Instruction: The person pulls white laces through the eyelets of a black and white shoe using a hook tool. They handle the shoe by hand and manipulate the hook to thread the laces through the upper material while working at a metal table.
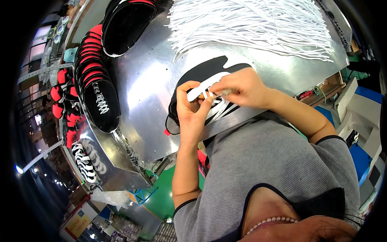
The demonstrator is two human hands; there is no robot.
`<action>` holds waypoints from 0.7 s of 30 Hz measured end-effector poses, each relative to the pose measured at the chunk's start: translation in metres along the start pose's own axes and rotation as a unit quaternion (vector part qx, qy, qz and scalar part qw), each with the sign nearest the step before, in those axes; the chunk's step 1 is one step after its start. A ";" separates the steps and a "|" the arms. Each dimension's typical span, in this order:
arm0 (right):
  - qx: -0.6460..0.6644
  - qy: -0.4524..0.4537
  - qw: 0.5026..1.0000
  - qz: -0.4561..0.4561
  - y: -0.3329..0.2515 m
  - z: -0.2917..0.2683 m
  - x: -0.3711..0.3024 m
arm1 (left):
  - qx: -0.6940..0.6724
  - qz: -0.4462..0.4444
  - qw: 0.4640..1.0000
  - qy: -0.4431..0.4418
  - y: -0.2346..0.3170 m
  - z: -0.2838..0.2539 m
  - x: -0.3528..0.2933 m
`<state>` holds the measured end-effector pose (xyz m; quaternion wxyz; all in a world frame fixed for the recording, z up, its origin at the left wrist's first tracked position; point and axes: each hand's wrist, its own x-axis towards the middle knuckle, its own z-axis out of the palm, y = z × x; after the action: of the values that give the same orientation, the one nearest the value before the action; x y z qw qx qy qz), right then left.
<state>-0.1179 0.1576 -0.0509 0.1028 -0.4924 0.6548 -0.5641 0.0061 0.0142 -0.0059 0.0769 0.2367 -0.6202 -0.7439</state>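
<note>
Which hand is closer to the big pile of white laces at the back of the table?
Right. The right hand works at the shoe upper just below the white laces; the left hand sits lower, farther away.

Steel table [153,92] bears white laces [258,24] and black shoe uppers [98,86].

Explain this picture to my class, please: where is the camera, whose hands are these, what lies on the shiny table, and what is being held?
There is no machine: a person works with bare hands, and a wide camera on their head looks down, so edges bend and their grey shirt fills the bottom. The left hand and right hand meet over a black-and-white shoe upper on a metal table. Both pinch a flat white lace at that upper. Behind lies a heap of white laces. To the left, a row of stacked black-and-red uppers leans along the table's edge.
</note>
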 end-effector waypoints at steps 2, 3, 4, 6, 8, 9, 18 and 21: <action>-0.103 -0.012 0.994 -0.015 -0.011 0.001 0.000 | -0.006 0.004 1.000 -0.026 -0.002 -0.003 -0.001; -0.116 -0.010 0.993 -0.015 -0.010 0.001 0.001 | -0.005 0.004 0.999 -0.036 -0.001 -0.003 -0.001; -0.126 -0.009 0.992 -0.016 -0.008 0.004 0.002 | -0.002 0.003 0.999 -0.044 0.000 -0.003 -0.002; -0.083 0.004 0.996 0.020 -0.011 0.005 0.005 | -0.002 0.000 1.000 -0.017 0.000 -0.003 -0.003; 0.028 0.023 0.995 0.096 -0.019 0.006 0.007 | 0.001 0.000 1.000 0.011 0.000 -0.006 -0.004; 0.068 0.006 0.994 0.091 -0.024 0.004 0.003 | 0.004 0.003 1.000 0.022 -0.001 -0.008 -0.004; 0.262 -0.264 0.926 0.070 -0.069 -0.002 -0.017 | 0.138 0.013 0.988 0.068 -0.006 -0.001 0.016; 0.091 -0.102 0.981 0.138 -0.037 0.001 -0.029 | 0.123 -0.012 0.992 -0.013 0.007 0.005 0.003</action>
<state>-0.0837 0.1837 -0.0320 0.2901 -0.4406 0.6486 -0.5487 0.0003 0.0158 0.0011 0.0302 0.2426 -0.7046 -0.6662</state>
